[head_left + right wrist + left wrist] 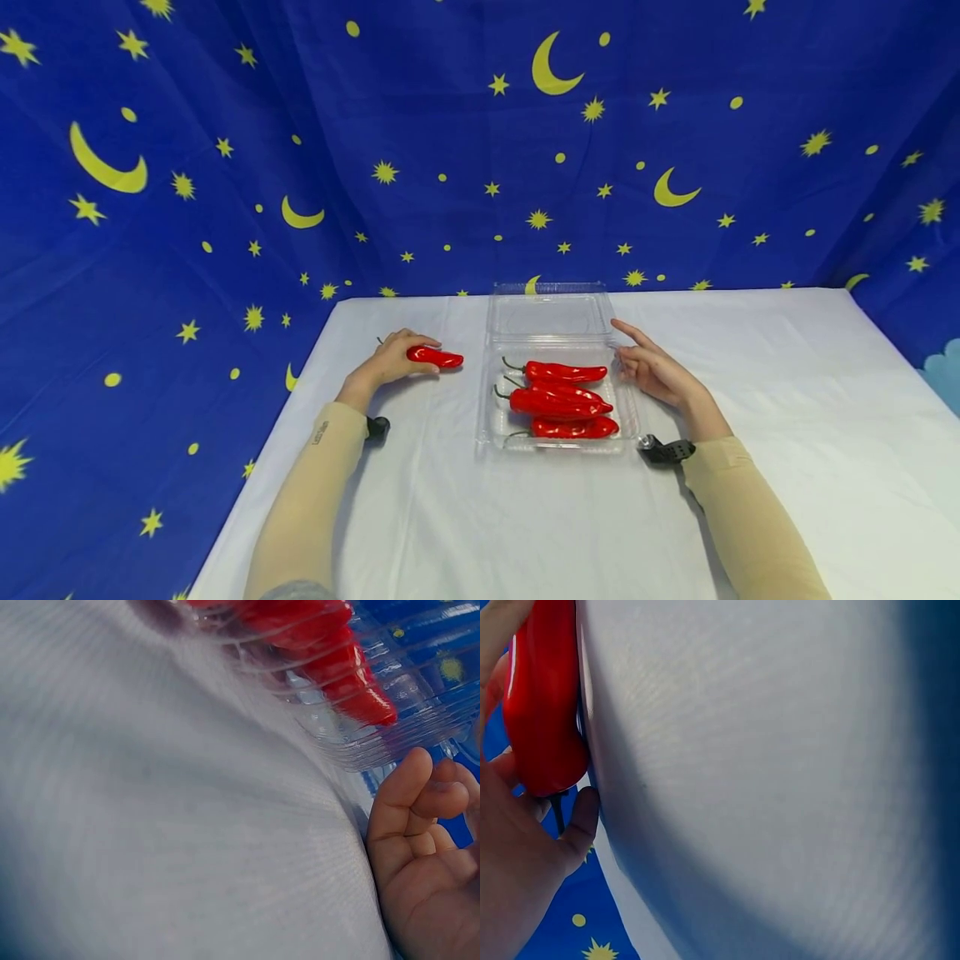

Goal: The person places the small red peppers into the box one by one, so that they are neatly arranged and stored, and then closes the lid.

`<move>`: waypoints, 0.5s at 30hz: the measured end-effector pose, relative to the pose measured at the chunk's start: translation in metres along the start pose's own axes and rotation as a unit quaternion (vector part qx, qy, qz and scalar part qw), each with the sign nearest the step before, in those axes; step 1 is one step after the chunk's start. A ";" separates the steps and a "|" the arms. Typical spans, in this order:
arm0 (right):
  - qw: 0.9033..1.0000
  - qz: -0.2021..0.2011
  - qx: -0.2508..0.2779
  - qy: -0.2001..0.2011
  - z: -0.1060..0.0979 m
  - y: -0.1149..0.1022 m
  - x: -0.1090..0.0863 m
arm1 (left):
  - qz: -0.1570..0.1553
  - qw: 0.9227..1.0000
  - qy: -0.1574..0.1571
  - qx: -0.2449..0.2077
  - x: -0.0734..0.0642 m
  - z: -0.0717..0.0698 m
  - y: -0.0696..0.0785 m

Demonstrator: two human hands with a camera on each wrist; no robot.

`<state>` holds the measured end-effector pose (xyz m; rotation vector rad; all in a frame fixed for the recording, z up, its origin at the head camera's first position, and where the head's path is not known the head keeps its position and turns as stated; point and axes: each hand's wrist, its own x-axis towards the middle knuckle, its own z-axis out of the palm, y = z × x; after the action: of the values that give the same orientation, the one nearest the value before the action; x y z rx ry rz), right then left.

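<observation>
Left of the container, my left hand (392, 358) grips a red chili pepper (447, 359), its green stem poking out behind the fingers. Close up in the left wrist view, fingers and thumb lie around this pepper (546, 705), low over the white cloth. A clear plastic clamshell container (485, 417) stands with its lid (551, 317) folded back. Several glossy red peppers (562, 404) lie in its base, stems to the left. Beside the container's right wall is my right hand (656, 375), index finger stretched toward the hinge and the other fingers loosely bent, holding nothing.
A white cloth (420, 517) covers the table. Behind and to the left hangs a blue curtain (450, 125) with yellow moons and stars, meeting the table's back edge just behind the lid. Small black cameras (666, 451) sit on both wrists.
</observation>
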<state>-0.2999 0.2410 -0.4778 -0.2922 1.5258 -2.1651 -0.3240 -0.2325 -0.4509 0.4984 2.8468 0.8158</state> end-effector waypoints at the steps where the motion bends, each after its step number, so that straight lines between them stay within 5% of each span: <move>1: 1.000 -0.001 0.000 0.000 0.000 0.000 0.000 | 0.000 1.000 0.001 -0.003 0.000 0.000 0.000; 15: 1.000 0.002 -0.002 0.011 0.000 0.000 0.000 | 0.003 1.000 0.001 -0.030 0.001 0.002 -0.003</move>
<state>-0.2998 0.2408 -0.4772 -0.2670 1.5415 -2.1686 -0.3256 -0.2331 -0.4543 0.5000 2.8132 0.9006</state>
